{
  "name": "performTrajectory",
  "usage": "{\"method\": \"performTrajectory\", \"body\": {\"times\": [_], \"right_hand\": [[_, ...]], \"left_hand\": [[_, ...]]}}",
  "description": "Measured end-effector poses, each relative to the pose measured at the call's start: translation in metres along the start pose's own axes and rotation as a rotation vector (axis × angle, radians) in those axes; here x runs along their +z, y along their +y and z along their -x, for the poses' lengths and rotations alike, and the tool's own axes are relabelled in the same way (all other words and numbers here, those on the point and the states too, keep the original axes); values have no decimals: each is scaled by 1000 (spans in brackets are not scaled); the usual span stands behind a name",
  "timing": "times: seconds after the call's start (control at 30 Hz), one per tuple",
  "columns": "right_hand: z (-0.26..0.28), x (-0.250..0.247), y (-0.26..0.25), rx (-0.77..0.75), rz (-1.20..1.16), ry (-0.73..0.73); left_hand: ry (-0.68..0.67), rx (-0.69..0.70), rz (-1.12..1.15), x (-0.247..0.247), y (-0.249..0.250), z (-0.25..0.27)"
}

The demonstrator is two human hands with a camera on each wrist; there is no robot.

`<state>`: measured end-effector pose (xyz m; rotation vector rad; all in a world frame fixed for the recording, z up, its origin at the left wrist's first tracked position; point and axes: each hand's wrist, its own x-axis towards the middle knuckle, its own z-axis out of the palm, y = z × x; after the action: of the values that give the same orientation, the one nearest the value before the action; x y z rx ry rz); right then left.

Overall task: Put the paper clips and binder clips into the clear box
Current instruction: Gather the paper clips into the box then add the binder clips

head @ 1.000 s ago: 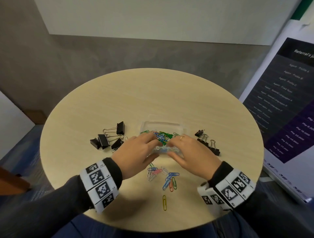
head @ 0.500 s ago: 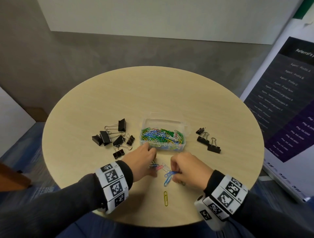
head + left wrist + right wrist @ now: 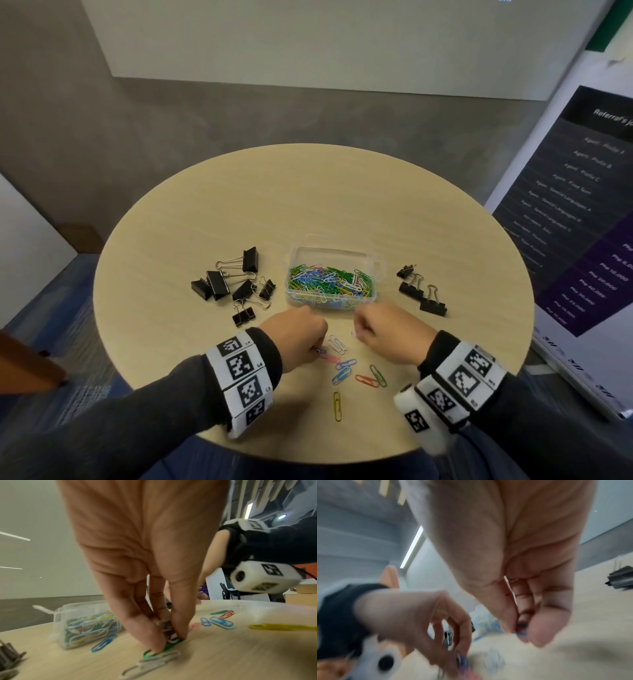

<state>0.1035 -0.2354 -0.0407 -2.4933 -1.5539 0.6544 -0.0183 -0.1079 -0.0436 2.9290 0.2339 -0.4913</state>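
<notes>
Two hands apart now, left hand (image 3: 297, 337) pinching paper clips (image 3: 169, 635), right hand (image 3: 388, 330) lifted, pinching a blue clip (image 3: 521, 630).

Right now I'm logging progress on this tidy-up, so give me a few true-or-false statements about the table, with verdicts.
1. The clear box holds paper clips. True.
2. All binder clips are in the box. False: black binder clips lie on the table in a left group and a right group beside it.
3. The left hand pinches clips on the table. True, as the left wrist view shows.
4. No loose paper clips remain. False: several, including a yellow clip, lie near the table's front edge.
5. The right hand lies flat and open. False: its fingers are curled, with something blue in its grip.
</notes>
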Motion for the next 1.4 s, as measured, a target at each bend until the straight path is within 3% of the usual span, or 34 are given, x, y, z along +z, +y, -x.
{"method": "performTrajectory", "body": {"times": [0.17, 0.23, 0.3, 0.43, 0.5, 0.6, 0.8, 0.97, 1.13, 1.3, 1.4], "right_hand": [[-8, -35, 2, -15, -247, 439], [-3, -39, 4, -11, -206, 485], [6, -34, 5, 8, -122, 392], [24, -3, 1, 127, 29, 28], [28, 9, -2, 137, 58, -35], [28, 17, -5, 99, 73, 2], [24, 23, -5, 26, 104, 9], [28, 28, 1, -20, 55, -4], [29, 29, 9, -62, 19, -6], [30, 27, 13, -75, 7, -9], [29, 28, 16, -51, -2, -26]], "left_hand": [[-18, 1, 53, -2, -2, -2], [-24, 7, 69, -3, -2, -2], [-35, 11, 72, -3, -3, -2], [-84, 24, 69, -3, -2, -2], [-104, 45, 84, -9, -3, -2], [-67, 46, 201, -30, -8, -6], [320, -18, 177, -79, -19, -31], [245, -103, 93, -63, -21, -31], [340, -74, 75, -35, -20, 0], [123, -81, 81, -10, -29, 22], [60, -86, 72, -3, -33, 22]]}}
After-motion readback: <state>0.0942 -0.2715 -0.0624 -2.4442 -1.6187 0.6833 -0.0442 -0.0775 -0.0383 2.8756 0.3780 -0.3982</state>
